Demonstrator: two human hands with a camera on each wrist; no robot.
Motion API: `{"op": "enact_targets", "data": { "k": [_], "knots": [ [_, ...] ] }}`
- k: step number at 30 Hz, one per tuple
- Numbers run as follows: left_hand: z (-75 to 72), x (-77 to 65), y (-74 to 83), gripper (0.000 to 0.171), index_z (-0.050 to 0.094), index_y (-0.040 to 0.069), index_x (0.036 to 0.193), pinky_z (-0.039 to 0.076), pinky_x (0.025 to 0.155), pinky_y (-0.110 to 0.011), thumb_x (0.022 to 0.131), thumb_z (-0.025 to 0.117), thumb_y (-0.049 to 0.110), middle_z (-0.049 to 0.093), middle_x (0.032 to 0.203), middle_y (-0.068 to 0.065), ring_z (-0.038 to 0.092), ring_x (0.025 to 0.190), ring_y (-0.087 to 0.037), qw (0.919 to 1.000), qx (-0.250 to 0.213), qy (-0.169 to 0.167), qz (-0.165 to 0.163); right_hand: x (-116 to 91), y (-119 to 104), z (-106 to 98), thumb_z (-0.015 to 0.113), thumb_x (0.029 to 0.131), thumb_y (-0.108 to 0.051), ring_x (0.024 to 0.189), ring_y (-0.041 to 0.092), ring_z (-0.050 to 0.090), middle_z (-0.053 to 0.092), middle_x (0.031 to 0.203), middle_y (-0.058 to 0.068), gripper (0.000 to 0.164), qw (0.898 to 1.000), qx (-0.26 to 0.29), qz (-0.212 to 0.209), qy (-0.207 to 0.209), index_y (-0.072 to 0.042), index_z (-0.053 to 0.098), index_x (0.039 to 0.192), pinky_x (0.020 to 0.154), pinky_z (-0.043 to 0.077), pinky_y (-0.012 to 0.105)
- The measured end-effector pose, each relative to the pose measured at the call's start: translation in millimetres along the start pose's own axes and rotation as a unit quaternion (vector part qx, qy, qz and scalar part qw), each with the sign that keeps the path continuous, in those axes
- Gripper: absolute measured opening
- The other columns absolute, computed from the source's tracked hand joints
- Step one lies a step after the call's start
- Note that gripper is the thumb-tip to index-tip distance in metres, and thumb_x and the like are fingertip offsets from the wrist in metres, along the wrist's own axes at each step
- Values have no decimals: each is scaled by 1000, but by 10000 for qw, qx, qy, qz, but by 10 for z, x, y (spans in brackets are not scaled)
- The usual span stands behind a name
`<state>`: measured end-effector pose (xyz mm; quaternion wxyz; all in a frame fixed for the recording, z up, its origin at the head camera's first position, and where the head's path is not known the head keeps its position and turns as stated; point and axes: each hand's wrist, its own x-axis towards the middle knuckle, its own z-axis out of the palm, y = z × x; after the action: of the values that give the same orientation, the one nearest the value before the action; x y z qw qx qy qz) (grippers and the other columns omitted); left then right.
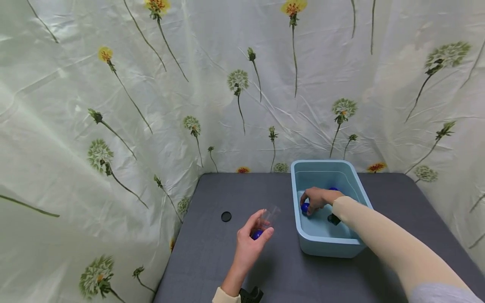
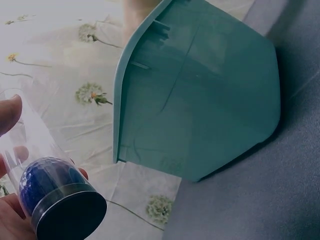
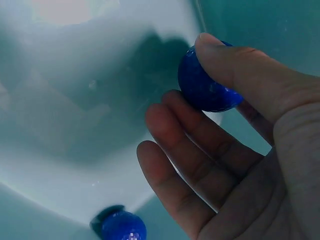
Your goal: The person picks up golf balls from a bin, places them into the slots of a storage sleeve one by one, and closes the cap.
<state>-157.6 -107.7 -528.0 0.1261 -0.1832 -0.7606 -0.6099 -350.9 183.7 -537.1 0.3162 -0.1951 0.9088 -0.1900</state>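
While L fingers (image 1: pixel 253 219) grip tube (image 2: pixel 39 131) w/ blue ball (image 2: pixel 44 175), R fingers (image 3: pixel 172 128) pinch 2nd ball (image 3: pixel 197 82), in bin (image 1: pixel 326 249).

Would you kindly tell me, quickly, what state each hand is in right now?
Left hand: holding a clear tube with a blue ball inside.
Right hand: pinching another blue ball inside the bin.

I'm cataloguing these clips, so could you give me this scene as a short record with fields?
left hand: grips clear tube with a dark end
tube contents: first blue ball
right hand: inside light-blue bin, pinching second blue ball
also in bin: third blue ball
loose item: black disc on grey table, left of bin in head view
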Motion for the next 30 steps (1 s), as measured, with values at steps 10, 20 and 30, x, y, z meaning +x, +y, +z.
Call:
{"op": "enact_targets", "data": {
  "k": [10, 20, 30],
  "knots": [
    [23, -36, 3, 48, 56, 22, 141, 58, 75, -34, 96, 71, 19, 68, 106, -1, 66, 93, -19, 10000, 62, 0, 64, -251, -30, -84, 81, 84, -9, 72, 15, 61, 65, 89, 0, 41, 9977, -473, -474, 135, -10, 69, 124, 66, 51, 33],
    [38, -30, 18, 47, 56, 24, 141, 57, 71, -34, 96, 70, 21, 66, 102, 1, 62, 87, -18, 10000, 53, 12, -7, -513, -61, -209, 81, 84, -12, 82, 15, 60, 67, 99, 3, 43, 9943, -550, -763, 494, -9, 69, 125, 72, 52, 34],
    [37, -24, 71, 46, 57, 27, 140, 57, 70, -35, 96, 70, 25, 65, 101, -1, 62, 84, -19, 9993, 55, 62, -364, -847, -182, -321, 79, 87, -16, 83, 13, 58, 67, 101, 2, 42, 9886, -420, -1150, 874, -11, 67, 127, 72, 51, 33]
  ]
}}
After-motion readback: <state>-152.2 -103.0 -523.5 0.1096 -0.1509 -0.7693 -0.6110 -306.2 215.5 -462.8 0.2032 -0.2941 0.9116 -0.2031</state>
